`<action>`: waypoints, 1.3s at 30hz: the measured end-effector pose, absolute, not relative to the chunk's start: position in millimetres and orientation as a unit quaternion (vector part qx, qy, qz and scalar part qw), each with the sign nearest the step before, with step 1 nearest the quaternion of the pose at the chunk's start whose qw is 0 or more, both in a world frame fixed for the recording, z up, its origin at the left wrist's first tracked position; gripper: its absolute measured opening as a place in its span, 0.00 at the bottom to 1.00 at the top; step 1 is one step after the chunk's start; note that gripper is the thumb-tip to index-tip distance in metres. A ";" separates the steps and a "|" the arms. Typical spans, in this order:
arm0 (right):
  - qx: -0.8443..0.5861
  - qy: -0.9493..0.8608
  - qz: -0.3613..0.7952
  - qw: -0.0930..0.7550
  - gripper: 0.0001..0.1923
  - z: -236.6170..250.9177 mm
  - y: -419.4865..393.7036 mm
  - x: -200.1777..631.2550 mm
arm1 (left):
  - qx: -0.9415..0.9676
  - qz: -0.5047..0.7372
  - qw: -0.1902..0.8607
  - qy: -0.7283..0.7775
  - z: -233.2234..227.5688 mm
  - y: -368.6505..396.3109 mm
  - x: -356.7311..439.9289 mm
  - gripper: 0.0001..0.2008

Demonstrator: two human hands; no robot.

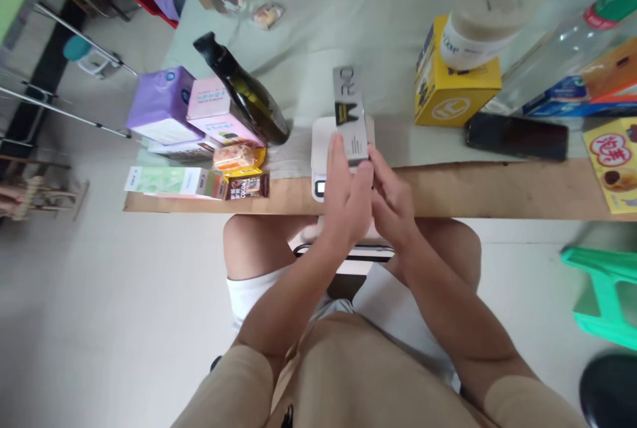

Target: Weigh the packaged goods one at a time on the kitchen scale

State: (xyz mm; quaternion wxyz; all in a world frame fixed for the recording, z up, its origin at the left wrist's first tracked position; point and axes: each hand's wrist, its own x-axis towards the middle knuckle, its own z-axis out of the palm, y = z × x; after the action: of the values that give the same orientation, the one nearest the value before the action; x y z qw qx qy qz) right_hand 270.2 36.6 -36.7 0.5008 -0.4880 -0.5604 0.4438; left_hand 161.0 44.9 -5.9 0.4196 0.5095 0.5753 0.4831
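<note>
A long grey box (349,109) with a black cat-ear mark lies over a small white kitchen scale (322,149) near the table's front edge. My left hand (346,196) holds the near end of the grey box, fingers on its left side. Beside it, my right hand (391,199) touches the box's near right corner with its fingertips. The scale's display (320,188) shows just left of my left hand.
A dark green bottle (246,93) lies on its side beside purple (162,104) and pink (215,109) boxes and snack packets (239,161). To the right are a yellow box (450,86) bearing a white jar (478,33), a black phone (517,137), and a green stool (604,295).
</note>
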 end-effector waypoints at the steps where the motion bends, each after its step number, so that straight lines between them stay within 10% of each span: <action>1: -0.480 -0.567 0.446 0.499 0.33 -37.8 31.7 268.2 | 0.509 0.489 0.412 0.576 -11.9 35.6 156.2 0.38; 12: -0.506 -0.542 0.468 0.481 0.31 -53.4 10.6 266.3 | 0.546 0.487 0.386 0.561 -37.9 16.5 134.7 0.35; 20: -0.523 -0.323 0.437 0.657 0.14 -52.1 52.8 297.1 | 0.603 0.522 0.149 0.584 -49.2 39.7 44.9 0.19; 39: -0.581 -0.398 0.285 0.650 0.07 -72.7 65.4 276.3 | 0.625 0.512 0.235 0.540 -59.8 70.7 27.7 0.38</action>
State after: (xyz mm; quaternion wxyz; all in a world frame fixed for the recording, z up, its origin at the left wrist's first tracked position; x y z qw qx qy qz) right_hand 276.3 65.4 -72.7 0.6504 -0.5807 -0.3978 0.2855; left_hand 27.7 70.7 -59.8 0.2346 0.6254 0.5397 0.5124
